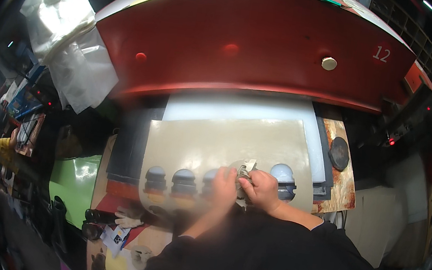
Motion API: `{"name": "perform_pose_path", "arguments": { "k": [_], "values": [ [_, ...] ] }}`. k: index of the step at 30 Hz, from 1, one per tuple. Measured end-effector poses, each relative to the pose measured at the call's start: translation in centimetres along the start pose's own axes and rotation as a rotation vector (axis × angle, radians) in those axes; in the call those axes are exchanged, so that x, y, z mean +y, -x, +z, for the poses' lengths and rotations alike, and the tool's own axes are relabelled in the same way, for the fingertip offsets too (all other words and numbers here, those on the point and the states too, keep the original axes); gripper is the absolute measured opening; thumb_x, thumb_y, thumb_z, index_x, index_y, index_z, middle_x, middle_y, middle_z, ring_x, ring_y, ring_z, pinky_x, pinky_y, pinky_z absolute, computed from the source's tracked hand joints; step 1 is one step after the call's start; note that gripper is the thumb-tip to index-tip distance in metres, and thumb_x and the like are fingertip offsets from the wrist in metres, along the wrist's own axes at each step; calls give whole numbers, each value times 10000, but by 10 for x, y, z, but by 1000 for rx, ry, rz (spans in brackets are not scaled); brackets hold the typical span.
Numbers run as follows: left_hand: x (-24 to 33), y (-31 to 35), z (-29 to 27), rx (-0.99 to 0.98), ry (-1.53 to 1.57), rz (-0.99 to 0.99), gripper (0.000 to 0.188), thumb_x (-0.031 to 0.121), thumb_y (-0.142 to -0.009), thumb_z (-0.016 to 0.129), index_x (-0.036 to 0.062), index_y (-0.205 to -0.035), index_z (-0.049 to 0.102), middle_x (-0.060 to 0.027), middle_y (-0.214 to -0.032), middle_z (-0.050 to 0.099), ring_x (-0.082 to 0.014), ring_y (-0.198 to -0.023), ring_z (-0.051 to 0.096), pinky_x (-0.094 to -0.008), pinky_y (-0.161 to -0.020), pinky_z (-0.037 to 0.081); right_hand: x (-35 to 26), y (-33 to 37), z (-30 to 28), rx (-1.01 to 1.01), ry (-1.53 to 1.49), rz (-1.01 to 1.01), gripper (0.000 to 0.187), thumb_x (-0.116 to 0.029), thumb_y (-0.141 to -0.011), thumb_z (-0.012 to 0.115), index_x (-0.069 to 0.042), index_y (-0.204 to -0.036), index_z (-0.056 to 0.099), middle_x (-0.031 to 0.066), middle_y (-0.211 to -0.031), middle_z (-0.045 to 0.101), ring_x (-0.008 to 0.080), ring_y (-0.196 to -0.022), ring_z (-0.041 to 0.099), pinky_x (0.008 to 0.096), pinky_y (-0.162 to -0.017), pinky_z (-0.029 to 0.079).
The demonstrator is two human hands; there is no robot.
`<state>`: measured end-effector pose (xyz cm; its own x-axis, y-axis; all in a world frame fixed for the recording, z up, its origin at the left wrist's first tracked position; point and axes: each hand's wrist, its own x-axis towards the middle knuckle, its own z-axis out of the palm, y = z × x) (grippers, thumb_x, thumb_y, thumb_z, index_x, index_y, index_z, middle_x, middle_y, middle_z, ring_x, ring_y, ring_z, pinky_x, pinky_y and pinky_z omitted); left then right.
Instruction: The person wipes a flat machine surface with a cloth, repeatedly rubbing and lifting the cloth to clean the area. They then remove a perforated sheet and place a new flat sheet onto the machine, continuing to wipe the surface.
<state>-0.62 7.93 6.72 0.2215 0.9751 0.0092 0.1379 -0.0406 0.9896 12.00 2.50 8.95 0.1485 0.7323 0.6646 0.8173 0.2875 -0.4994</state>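
A beige-grey sheet [215, 137] lies in front of me, with a row of several rounded, notched cut-outs along its near edge. Over this row, both hands meet at a small, grey, shiny-edged piece [246, 169]; its exact kind is hard to make out. My left hand [224, 187], slightly blurred, has its fingers closed at the left side of the piece. From the right, my right hand [263, 189] pinches it between thumb and fingers. Just right of that hand is a cut-out [282, 177] through which a pale blue surface and dark layers show.
A wide red machine beam [250, 41] spans the far side above the pale blue board [246, 109]. A dark oval pad [339, 153] rests on a stained board at right. White plastic bags [73, 56] hang at left. Gloves [128, 218] lie at lower left.
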Motion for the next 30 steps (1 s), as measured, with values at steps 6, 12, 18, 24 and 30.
{"name": "perform_pose_path", "arguments": {
  "k": [6,12,18,24,30],
  "values": [
    [-11,-1,-3,18,-143,214,244,260,-979,556,19,-949,585,-32,-784,632,-104,-675,553,-283,-605,469,1,-2,4,-204,-299,469,302,-274,-842,710,-49,-695,571,114,-579,500,317,-525,510,413,-495,405],
    [-15,-2,1,-31,128,-184,255,277,-998,538,26,-1039,550,-33,-848,614,-126,-748,571,-272,-655,473,4,-13,-1,-46,12,-223,246,-257,-809,703,-123,-663,558,64,-592,537,266,-517,535,390,-479,420],
    [-10,-1,1,-63,429,-446,318,291,-1012,511,6,-1152,504,-56,-911,608,-121,-779,554,-278,-663,472,4,-15,1,-27,13,-359,220,-228,-812,693,-109,-680,563,72,-587,526,273,-514,532,389,-471,412],
    [1,-7,2,73,-173,70,265,250,-973,565,-13,-996,581,-49,-758,625,-110,-672,547,-297,-606,462,2,6,19,-10,-432,491,291,-236,-886,629,-18,-712,547,126,-615,499,202,-547,481,367,-524,415],
    [7,-4,8,90,-192,261,224,216,-958,578,-6,-935,594,-47,-742,631,-100,-649,531,-295,-593,453,16,16,17,-56,-699,737,235,-217,-999,560,-27,-860,564,-28,-725,548,34,-677,468,230,-581,413]
  ]
}}
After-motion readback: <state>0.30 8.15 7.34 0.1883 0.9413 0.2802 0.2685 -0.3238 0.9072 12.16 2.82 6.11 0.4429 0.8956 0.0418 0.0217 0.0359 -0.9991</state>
